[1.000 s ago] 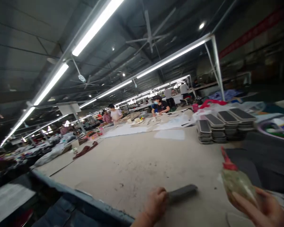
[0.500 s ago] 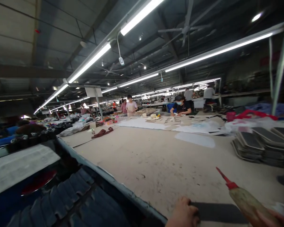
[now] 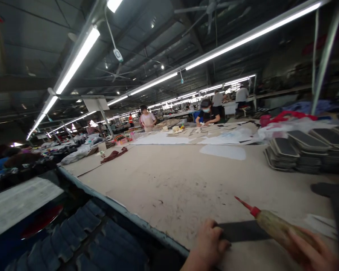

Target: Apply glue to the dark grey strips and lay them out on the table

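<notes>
Your left hand [image 3: 210, 241] is pinching near end of dark fabric strip [image 3: 244, 230], strip lying on counter [image 3: 147, 169]. Your right hand [image 3: 316, 244] is grasping squeeze bottle [image 3: 279, 227], red nozzle [image 3: 246, 205] pointing up and left. Squeezing too hard could be spilling liquid onto strip; loose pinch could be letting strip skew. Paper-covered counter is showing dark specks; stacked dark panels [image 3: 284, 147] are sitting rightward. Fluorescent tubes [image 3: 79, 60] are lighting workshop; co-workers are standing beyond.
</notes>
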Demonstrator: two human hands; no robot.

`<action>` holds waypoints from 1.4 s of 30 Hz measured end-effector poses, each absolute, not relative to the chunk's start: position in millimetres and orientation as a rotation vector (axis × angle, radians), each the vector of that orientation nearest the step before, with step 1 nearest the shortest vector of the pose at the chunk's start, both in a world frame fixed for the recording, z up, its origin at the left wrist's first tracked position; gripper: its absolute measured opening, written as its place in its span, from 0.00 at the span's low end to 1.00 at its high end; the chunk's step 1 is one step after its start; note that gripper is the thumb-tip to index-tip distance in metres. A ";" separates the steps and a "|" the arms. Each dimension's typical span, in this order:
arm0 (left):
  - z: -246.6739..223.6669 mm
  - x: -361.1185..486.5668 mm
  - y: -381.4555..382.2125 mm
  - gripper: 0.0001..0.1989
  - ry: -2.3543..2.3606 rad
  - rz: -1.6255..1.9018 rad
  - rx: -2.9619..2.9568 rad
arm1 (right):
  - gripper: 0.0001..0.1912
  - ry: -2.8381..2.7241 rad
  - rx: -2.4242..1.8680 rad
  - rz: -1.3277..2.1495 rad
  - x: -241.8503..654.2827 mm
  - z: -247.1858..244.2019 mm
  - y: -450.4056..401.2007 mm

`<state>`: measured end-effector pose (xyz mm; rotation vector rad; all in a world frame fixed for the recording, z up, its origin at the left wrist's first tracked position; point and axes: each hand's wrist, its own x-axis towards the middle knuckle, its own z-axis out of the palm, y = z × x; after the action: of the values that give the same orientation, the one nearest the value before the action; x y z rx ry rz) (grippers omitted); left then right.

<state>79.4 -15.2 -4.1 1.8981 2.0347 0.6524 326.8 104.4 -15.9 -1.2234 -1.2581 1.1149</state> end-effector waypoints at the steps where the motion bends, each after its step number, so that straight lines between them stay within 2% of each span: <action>1: -1.1 78.1 -17.3 0.15 2.045 0.598 1.927 | 0.22 -1.214 -1.249 1.116 329.5 -10.8 98.3; 5: 3.1 70.5 -19.1 0.13 2.064 0.476 2.016 | 0.27 -1.451 -1.216 0.997 335.4 28.8 78.4; 8: -5.9 63.2 -9.7 0.13 2.002 0.467 2.123 | 0.23 -1.556 -1.143 0.924 333.9 43.3 73.8; 14: -16.2 61.0 -4.4 0.13 2.021 0.534 2.236 | 0.16 -1.854 -1.014 0.512 335.3 39.4 57.1; 18: -14.0 56.3 -7.3 0.12 2.024 0.560 2.273 | 0.15 -1.941 -0.926 0.376 330.6 38.9 55.4; 27: -13.8 42.0 -9.1 0.10 2.020 0.511 2.286 | 0.20 -2.136 -0.901 0.380 312.9 31.9 47.1; 37: -13.4 46.2 -4.5 0.11 1.972 0.537 2.245 | 0.20 -2.240 -0.877 0.456 299.3 24.9 39.1; 42: -7.4 48.5 -5.1 0.13 1.990 0.501 2.209 | 0.25 -2.275 -0.822 0.474 294.1 18.9 37.6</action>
<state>48.5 -5.1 -7.4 2.2089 1.9898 0.5013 294.1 37.6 18.9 -0.8219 -2.2748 0.4742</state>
